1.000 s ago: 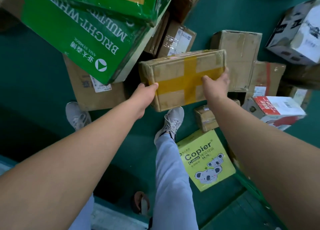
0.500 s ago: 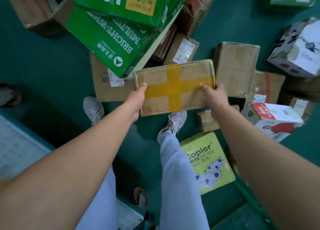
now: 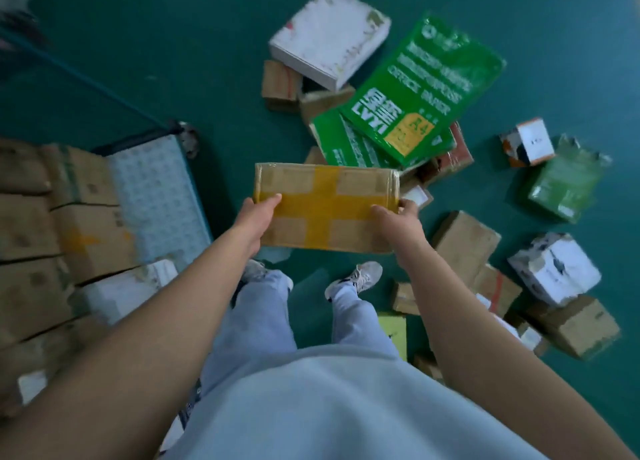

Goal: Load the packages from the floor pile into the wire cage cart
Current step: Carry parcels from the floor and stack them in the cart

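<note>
Taped cardboard box (image 3: pixel 325 207) held above the floor (image 3: pixel 173 44)
Left hand (image 3: pixel 258 217) and right hand (image 3: pixel 398 220) grip its opposite ends.

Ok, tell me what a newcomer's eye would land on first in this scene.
First, the brown box with the yellow tape cross, held at centre frame between the left hand and the right hand. Next, the bright green paper packs leaning on the floor pile beyond it, with a white box behind them. At the left edge sits the cart, already carrying stacked cardboard boxes.
</note>
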Motion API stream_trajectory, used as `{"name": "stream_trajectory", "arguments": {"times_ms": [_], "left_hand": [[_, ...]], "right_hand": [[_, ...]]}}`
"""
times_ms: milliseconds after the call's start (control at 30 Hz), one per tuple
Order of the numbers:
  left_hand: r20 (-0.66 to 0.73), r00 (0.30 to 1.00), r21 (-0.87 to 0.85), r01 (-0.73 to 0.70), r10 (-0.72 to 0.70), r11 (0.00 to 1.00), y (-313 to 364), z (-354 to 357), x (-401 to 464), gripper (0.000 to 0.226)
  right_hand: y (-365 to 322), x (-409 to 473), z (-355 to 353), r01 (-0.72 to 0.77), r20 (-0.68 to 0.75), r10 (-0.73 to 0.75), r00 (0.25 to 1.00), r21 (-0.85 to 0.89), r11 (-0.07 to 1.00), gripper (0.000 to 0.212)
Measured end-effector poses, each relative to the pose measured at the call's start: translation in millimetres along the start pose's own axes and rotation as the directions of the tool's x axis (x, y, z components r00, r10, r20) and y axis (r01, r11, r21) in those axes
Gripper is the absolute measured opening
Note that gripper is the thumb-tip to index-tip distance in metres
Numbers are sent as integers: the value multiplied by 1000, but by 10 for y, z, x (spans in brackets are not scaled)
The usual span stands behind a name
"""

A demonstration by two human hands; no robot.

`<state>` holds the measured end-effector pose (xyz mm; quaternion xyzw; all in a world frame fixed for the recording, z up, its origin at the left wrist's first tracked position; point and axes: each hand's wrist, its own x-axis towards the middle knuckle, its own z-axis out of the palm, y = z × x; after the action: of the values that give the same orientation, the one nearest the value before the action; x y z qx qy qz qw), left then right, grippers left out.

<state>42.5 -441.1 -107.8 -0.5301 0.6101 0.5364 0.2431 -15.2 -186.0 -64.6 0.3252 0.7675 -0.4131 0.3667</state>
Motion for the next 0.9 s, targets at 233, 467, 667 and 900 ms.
{"name": "stream_trajectory", "arguments": {"times_ms": [233, 467, 667, 900], "left_hand": [[-235, 969, -95, -97, 72, 991, 94, -1760, -283, 63], [-456, 882, -97, -183, 120, 978, 10, -3816, -351, 78], [-599, 782, 1, -216, 173, 976, -90, -5123, -490, 77], [-709, 666, 187, -137, 230, 973, 121, -6137, -665, 73]], "right_hand": [[-1005, -822, 1278, 114, 194, -91, 977, -110, 987, 70], [-1790, -1586, 3065, 223, 414, -133, 900, -175, 959, 74], [-2227, -2160, 4187, 307, 580, -144, 802, -193, 932, 89], [-2702, -2685, 4980, 370, 710, -25, 704, -337, 866, 34]]}}
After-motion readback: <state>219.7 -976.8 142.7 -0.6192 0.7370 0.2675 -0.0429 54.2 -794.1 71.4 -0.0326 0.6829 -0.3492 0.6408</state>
